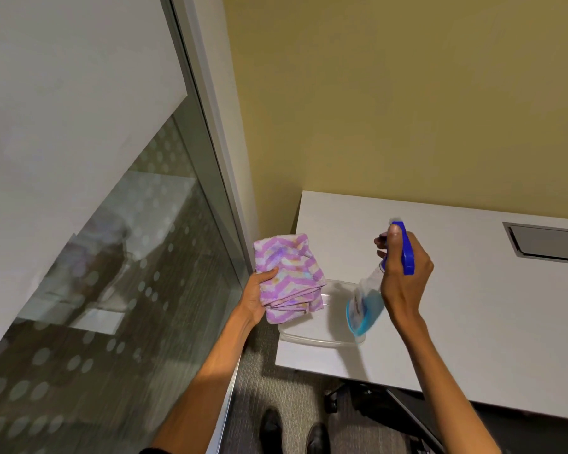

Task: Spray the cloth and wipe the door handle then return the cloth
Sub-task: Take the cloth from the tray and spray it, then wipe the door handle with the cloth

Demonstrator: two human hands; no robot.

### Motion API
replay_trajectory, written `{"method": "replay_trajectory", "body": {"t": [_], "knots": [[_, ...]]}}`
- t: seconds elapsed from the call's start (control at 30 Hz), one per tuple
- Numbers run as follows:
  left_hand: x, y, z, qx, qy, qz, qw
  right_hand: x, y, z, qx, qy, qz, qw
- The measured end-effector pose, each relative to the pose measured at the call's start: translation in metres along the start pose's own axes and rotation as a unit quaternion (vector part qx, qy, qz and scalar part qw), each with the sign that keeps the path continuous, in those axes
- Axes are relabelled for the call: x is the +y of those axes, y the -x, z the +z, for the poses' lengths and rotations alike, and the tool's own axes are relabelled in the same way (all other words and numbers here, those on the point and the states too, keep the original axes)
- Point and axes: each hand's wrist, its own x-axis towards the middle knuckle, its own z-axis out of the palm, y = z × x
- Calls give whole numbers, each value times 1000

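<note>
My left hand (258,294) grips a folded purple and white zigzag cloth (289,275) and holds it upright over the table's left end. My right hand (403,273) is wrapped around a clear spray bottle (366,304) with blue liquid and a blue trigger head (405,247). The nozzle points left toward the cloth, a short gap away. The bottle is tilted and blurred. No door handle is in view.
A clear shallow plastic tray (308,337) lies on the white table (472,316) below the cloth and bottle. A glass wall with a metal frame (217,178) stands at the left. A cable hatch (548,242) is set in the table. My shoes (292,434) are on the carpet.
</note>
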Motion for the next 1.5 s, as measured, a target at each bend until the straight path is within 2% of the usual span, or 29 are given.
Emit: {"method": "replay_trajectory", "body": {"t": [0.13, 0.47, 0.63, 0.8, 0.97, 1.1, 1.2, 1.33, 1.37, 1.5], "knots": [[-1, 3, -3, 5, 4, -1, 1000, 22, 1, 17, -5, -2, 5, 1000], [-3, 12, -14, 31, 6, -5, 999, 86, 32, 30, -83, 15, 60, 995], [-6, 17, -14, 47, 14, -1, 999, 90, 38, 23, -116, 2, 54, 992], [-8, 24, -11, 59, 8, -2, 998, 90, 45, 12, -166, 40, 71, 983], [-9, 31, -8, 71, 2, 8, 997, 91, 52, -8, -192, 37, 123, 973], [-11, 39, -6, 75, 3, 19, 997, 89, 64, -25, -217, 60, 133, 965], [-15, 48, -3, 80, 5, 28, 996, 79, 76, -40, -189, 60, 140, 970], [-22, 67, -1, 92, 20, 46, 995, 53, 107, -56, -96, 36, 133, 986], [-24, 73, -1, 95, 27, 48, 994, 46, 116, -56, -99, 28, 123, 987], [-38, 106, -7, 131, 44, 64, 988, 25, 147, -42, -240, 12, 55, 969]]}}
